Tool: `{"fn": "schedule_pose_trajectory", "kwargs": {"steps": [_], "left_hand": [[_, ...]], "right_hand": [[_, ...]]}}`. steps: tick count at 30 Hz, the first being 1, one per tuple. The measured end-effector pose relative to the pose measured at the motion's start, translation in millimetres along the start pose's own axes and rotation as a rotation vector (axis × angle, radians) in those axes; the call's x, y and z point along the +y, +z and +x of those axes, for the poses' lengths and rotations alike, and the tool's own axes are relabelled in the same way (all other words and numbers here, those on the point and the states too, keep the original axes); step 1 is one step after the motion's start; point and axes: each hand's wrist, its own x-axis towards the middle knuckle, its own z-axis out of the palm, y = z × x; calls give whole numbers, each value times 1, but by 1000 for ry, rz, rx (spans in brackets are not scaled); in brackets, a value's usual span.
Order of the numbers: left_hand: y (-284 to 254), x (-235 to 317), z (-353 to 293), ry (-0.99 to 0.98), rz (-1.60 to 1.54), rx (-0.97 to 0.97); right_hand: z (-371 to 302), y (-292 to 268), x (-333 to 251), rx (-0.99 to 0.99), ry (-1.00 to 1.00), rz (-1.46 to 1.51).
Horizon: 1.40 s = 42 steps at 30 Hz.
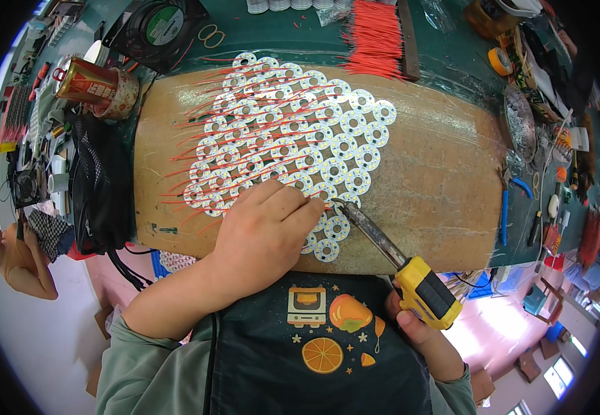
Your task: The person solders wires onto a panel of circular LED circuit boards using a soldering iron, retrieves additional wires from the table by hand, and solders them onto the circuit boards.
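Observation:
Many round white LED boards [343,146] with centre holes lie in staggered rows on a brown board. Thin red wires [206,123] run across many of them and stick out past their left side. My left hand [265,225] rests over the lower rows, fingers closed in a pinch with a bit of red wire at the fingertips; most of that wire is hidden under the hand. My right hand [410,319] grips the yellow and black handle of a soldering iron [430,294]. Its metal tip meets a board just beside my left fingertips.
A bundle of red wires [374,34] lies at the back beside a dark metal bar [408,41]. Back left are a black fan [158,28] and a red-gold can [89,81]. Blue-handled pliers [504,214] lie at right. Another person [26,259] is at far left.

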Motion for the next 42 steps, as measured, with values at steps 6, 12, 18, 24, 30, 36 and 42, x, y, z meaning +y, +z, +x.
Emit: {"fn": "schedule_pose_trajectory", "kwargs": {"steps": [6,12,18,24,30,36,42], "left_hand": [[-1,0,0,-17,-4,-23],[1,1,0,-23,-2,-16],[0,1,1,-30,0,-17],[-1,1,1,-32,7,-29],[0,2,1,-36,9,-19],[0,1,1,-39,8,-21],[-4,4,5,-93,-13,-24]], "right_hand": [[-1,-2,2,-28,-16,-73],[-2,2,2,11,-2,-36],[0,4,1,21,-16,-94],[1,4,-1,7,-11,-116],[1,6,0,37,-9,-59],[-3,0,-2,-38,64,32],[12,3,-12,-9,74,146]]}}
